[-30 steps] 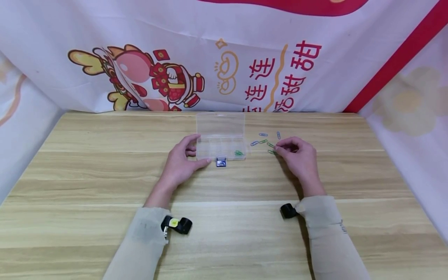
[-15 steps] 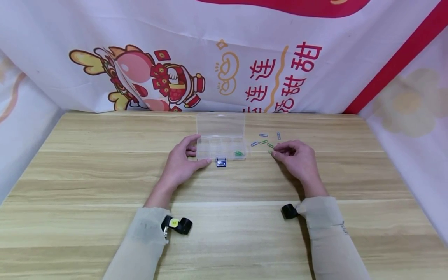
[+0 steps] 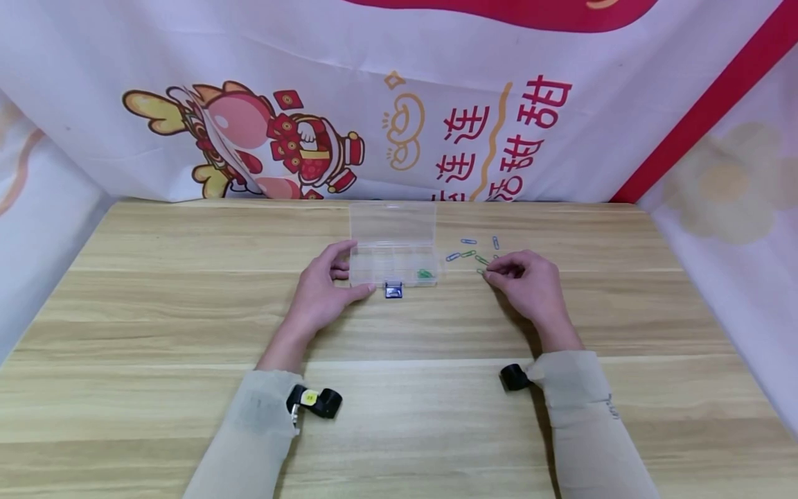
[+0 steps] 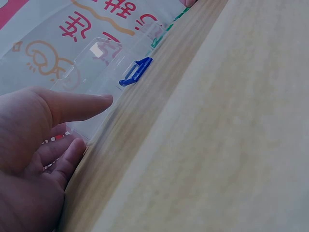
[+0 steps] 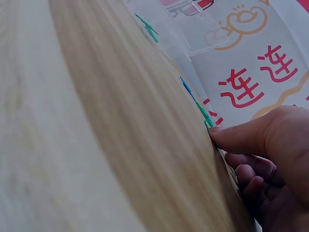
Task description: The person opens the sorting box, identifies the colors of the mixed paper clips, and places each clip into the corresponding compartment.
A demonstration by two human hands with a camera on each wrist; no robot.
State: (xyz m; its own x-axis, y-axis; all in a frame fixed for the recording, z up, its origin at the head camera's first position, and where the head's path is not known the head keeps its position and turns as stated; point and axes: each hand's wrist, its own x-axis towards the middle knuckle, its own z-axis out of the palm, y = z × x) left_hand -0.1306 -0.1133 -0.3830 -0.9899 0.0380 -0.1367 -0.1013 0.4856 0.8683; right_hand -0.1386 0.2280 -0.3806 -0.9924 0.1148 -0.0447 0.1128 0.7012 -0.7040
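A clear plastic compartment box (image 3: 373,267) lies with its lid (image 3: 393,223) raised and a blue latch (image 3: 393,290) at the front. Green paper clips (image 3: 425,274) rest in its front right compartment. My left hand (image 3: 323,285) grips the box's left end, thumb along the front edge and fingers round the side and back. To the right, blue and green paper clips lie loose on the table. My right hand (image 3: 530,284) pinches a green paper clip (image 5: 207,123) between thumb and fingers, low at the tabletop; the fingers hide part of it.
Beside the right fingertips lie a green clip (image 3: 469,254) and blue clips, one (image 3: 453,256) nearest the box and another (image 3: 495,242) farther back. A printed cloth (image 3: 249,104) hangs behind the wooden table (image 3: 399,430).
My right hand has shifted slightly left and down onto the nearest green paper clip, covering more of it. My left hand and the box stay in place.
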